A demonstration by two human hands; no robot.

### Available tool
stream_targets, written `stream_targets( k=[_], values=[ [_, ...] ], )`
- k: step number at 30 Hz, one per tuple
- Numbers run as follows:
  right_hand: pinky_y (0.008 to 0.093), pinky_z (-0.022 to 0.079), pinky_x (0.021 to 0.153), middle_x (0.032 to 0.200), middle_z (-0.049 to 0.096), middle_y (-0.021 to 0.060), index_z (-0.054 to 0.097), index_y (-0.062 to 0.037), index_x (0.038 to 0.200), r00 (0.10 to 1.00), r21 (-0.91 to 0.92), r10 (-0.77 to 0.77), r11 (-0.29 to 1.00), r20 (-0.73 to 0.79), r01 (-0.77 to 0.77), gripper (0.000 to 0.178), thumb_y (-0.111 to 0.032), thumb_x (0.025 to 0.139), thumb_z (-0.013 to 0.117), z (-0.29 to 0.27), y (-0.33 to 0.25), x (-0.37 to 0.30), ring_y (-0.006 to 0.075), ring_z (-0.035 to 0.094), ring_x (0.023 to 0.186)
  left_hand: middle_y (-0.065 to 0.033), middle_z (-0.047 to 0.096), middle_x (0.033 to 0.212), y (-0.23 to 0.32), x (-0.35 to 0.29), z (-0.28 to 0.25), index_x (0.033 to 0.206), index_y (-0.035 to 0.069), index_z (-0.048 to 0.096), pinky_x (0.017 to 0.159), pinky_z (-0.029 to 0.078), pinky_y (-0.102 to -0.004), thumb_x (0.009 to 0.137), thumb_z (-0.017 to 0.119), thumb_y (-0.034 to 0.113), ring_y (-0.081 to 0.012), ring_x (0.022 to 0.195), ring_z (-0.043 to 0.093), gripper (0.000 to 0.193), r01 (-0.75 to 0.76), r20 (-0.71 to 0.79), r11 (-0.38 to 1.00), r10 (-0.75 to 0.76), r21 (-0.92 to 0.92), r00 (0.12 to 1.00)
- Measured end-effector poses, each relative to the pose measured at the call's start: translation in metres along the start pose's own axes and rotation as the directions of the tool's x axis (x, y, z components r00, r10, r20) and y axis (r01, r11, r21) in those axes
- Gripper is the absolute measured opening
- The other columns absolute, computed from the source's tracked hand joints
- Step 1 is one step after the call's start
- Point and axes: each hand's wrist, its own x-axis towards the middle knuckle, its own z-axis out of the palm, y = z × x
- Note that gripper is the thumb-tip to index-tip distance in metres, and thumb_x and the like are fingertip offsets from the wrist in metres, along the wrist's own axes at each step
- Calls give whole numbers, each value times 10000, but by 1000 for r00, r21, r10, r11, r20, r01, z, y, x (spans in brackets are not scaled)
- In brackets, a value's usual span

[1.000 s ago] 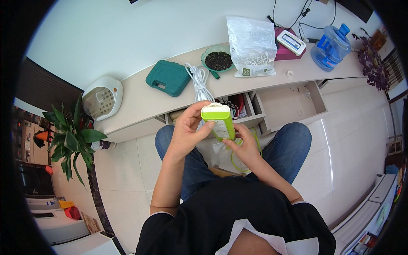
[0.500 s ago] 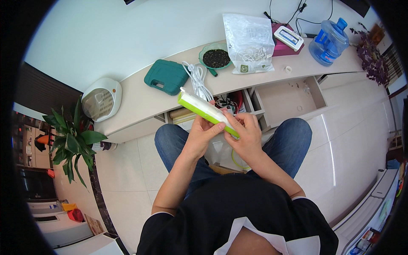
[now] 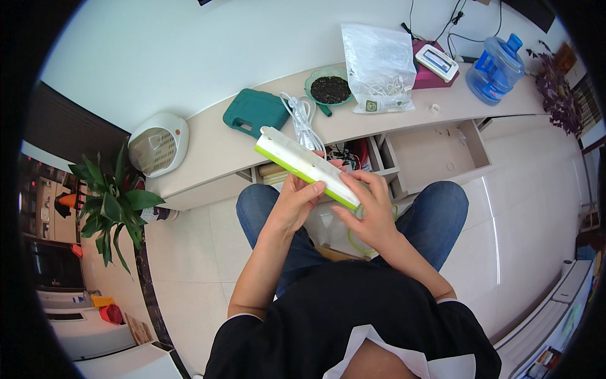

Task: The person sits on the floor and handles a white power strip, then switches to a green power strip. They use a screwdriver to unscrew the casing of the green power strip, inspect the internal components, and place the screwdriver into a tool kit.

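A long, slim white device with a lime-green edge point(image 3: 303, 165) is held slantwise in front of me, above my knees. Its white face is turned up, and its far left end reaches in front of the worktop. My left hand point(image 3: 297, 201) is closed round its middle from below, thumb on the green edge and fingertips partly showing beyond it. At the near right end my right hand point(image 3: 371, 205) grips more loosely, with fingers on the white face and thumb near the green edge. Part of that end is hidden by my right fingers.
On the long worktop point(image 3: 211, 136) are a green case point(image 3: 255, 108), a coiled white power cord point(image 3: 302, 120), a bowl of dark soil point(image 3: 329, 90), a plastic bag of cables point(image 3: 379, 69) and a blue water bottle point(image 3: 493, 69). Two drawers stand open, including the right drawer point(image 3: 435, 155).
The device has rolled so that more of its white face shows and less green. My right thumb has moved off the device's side and spread outward. The view has shifted slightly.
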Motion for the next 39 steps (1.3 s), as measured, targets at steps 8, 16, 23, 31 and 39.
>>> stream_targets(
  k=[8,16,23,31,39],
  values=[
    [367,415,865,1124,490,129,529,-48,1208,996,183,82,979,36,-87,512,-194,746,695,3,6,-5,294,497,1022,-159,516,1228,2,2,-5,1255,65,377,983,403,-384,763,683,122,-235,1141,507,582,6,-31,999,-5,36,999],
    [354,441,840,1143,468,147,485,-35,1246,997,183,58,981,43,-65,578,-211,744,710,2,4,-5,278,508,1018,-203,450,1288,4,0,1,1291,62,334,1009,377,-456,705,709,193,-325,1208,445,708,-37,19,999,37,3,999],
    [292,499,713,1144,463,138,413,-42,1276,968,317,206,917,145,-243,700,-217,698,766,6,-1,-10,232,534,981,-175,384,1371,-3,1,-21,1319,69,372,1059,292,-464,652,721,121,-315,1289,351,754,-25,196,974,71,-226,978],
    [291,464,748,1106,475,131,436,-41,1192,996,274,81,957,40,-89,700,-109,612,822,9,-5,-13,229,524,967,-222,312,1410,-15,5,-37,1370,36,332,1095,217,-459,598,708,187,-356,1316,293,871,-57,331,960,149,-272,932],
    [291,459,724,1107,471,135,440,-44,1186,999,237,45,970,4,-44,714,-120,596,834,11,-4,-14,232,524,958,-214,301,1420,-18,8,-36,1376,28,321,1110,166,-447,530,671,160,-342,1326,284,925,0,325,933,126,-361,937]
  ],
)
